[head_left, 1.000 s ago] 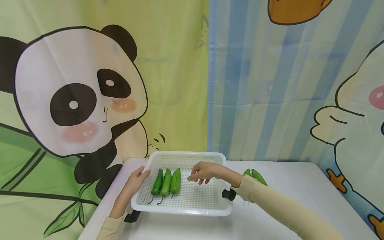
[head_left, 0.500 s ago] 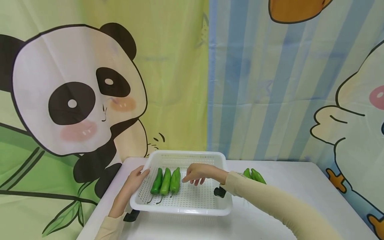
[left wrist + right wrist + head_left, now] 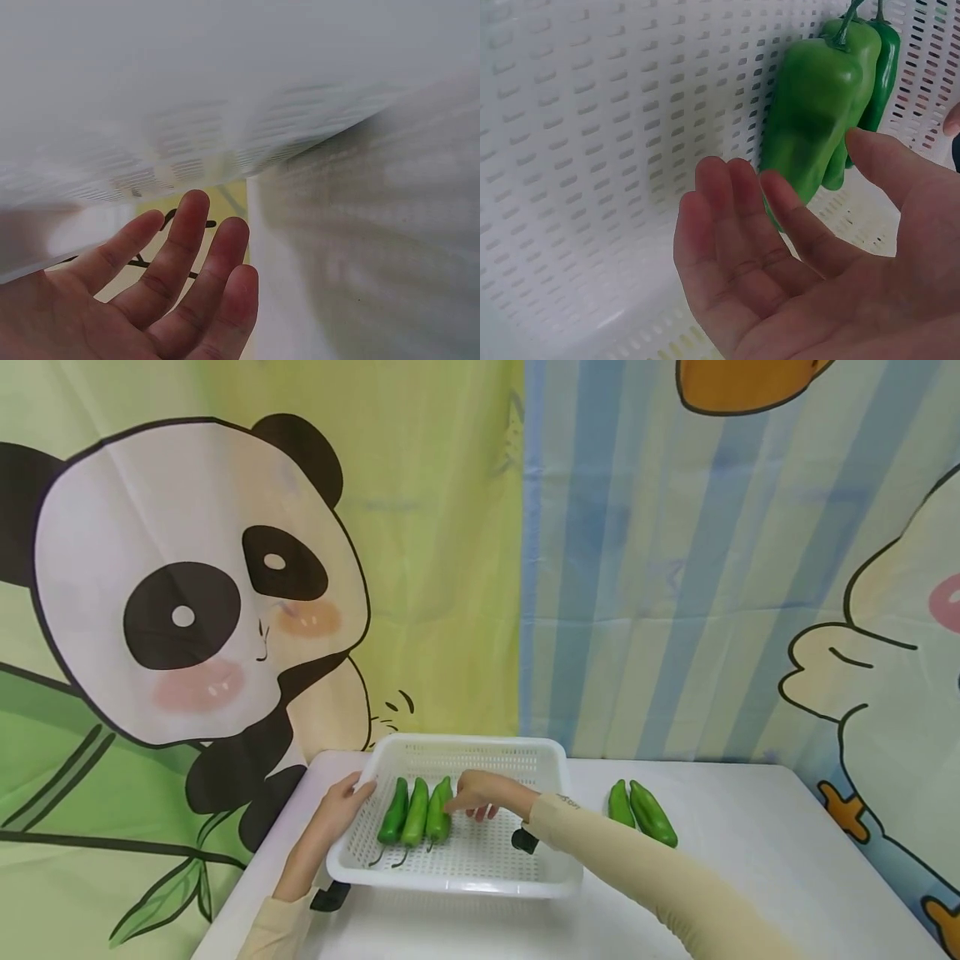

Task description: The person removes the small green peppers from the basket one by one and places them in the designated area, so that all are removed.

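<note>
Right hand (image 3: pixel 482 793) beside three peppers (image 3: pixel 414 816) in basket (image 3: pixel 450 886)
Right hand: half open, fingers loosely curved at the rightmost pepper (image 3: pixel 438 814); contact unclear. Left hand (image 3: pixel 335 812): fingers extended, at basket's left rim. Two peppers (image 3: pixel 654 816) on table (image 3: pixel 742 852), right of basket.

The right fingers (image 3: pixel 796 214) partly hide one pepper (image 3: pixel 808 97).

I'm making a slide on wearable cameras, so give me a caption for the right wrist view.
Right hand close to three green peppers inside a white perforated basket.
</note>
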Tool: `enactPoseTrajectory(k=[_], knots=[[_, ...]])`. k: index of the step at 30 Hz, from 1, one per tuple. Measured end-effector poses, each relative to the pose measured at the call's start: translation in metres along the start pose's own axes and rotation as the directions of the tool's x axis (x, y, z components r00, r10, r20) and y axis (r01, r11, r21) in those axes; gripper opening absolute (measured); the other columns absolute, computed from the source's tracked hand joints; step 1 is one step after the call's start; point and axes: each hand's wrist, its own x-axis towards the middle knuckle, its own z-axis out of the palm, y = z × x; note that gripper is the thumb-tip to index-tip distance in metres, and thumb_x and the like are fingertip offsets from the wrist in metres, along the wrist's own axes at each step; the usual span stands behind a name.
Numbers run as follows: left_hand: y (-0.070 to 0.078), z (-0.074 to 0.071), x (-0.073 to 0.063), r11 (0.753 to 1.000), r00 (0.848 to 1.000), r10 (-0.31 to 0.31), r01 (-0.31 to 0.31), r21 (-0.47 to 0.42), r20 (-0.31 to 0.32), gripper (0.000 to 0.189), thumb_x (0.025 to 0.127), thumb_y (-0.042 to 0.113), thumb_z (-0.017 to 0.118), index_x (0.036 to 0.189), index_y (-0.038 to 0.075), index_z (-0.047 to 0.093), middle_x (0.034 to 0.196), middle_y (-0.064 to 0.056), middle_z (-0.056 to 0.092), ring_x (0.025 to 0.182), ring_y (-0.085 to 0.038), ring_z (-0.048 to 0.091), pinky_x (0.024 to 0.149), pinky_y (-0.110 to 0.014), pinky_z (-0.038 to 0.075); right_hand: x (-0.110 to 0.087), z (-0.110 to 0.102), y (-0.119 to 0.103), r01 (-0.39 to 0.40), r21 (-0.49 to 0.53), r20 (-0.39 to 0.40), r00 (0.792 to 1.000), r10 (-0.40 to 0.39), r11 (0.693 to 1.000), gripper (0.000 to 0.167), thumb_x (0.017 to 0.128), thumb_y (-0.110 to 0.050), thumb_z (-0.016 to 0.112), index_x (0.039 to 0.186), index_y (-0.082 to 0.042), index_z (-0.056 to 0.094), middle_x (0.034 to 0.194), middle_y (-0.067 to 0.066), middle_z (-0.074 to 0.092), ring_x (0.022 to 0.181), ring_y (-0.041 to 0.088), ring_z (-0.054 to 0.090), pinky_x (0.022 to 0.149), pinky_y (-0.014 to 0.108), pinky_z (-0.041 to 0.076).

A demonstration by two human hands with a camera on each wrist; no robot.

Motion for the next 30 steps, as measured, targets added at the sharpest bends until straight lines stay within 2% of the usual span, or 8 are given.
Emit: enactPoseTrajectory(k=[7,13,20,30], knots=[[0.003,0.000,0.001,1.000,1.000,0.009,-0.008,-0.010,0.010,0.052,0.105,0.042,0.050,0.146,0.010,0.047,0.125,-0.026,0.065,0.085,-0.025,0.075,0.064,-0.038,0.064,0.011,0.006,-0.004,-0.028,-0.004,-0.038,0.999,0.028,1.000,0.047,0.093,-0.043,0.068,0.096,0.004,0.071,0.094,0.018,0.074,0.087,0.036,0.074,0.080,0.048,0.062],[0.003,0.000,-0.001,1.000,1.000,0.005,-0.005,-0.022,0.004,0.050,0.105,0.039,0.051,0.146,0.011,0.048,0.126,-0.026,0.065,0.086,-0.026,0.075,0.065,-0.038,0.064,0.015,0.013,-0.008,-0.052,0.022,-0.084,0.995,0.054,0.998,0.050,0.093,-0.044,0.068,0.097,0.006,0.071,0.094,0.021,0.074,0.088,0.039,0.074,0.082,0.051,0.062],[0.001,0.000,-0.001,1.000,1.000,0.009,-0.009,-0.018,-0.003,0.049,0.105,0.038,0.051,0.145,0.010,0.049,0.126,-0.026,0.065,0.086,-0.026,0.075,0.065,-0.039,0.064,0.019,0.018,-0.013,-0.089,0.045,-0.131,0.987,0.094,0.995,0.042,0.092,-0.046,0.070,0.082,-0.005,0.062,0.091,0.021,0.072,0.086,0.040,0.073,0.080,0.051,0.062],[0.004,-0.001,-0.001,1.000,1.000,0.006,-0.006,-0.010,-0.004,0.049,0.105,0.037,0.050,0.145,0.009,0.049,0.125,-0.027,0.065,0.086,-0.027,0.075,0.065,-0.039,0.064,0.029,0.021,-0.015,-0.175,0.049,-0.097,0.979,0.179,0.983,0.047,0.089,-0.051,0.071,0.084,-0.006,0.061,0.086,0.014,0.068,0.082,0.032,0.071,0.074,0.044,0.063]])
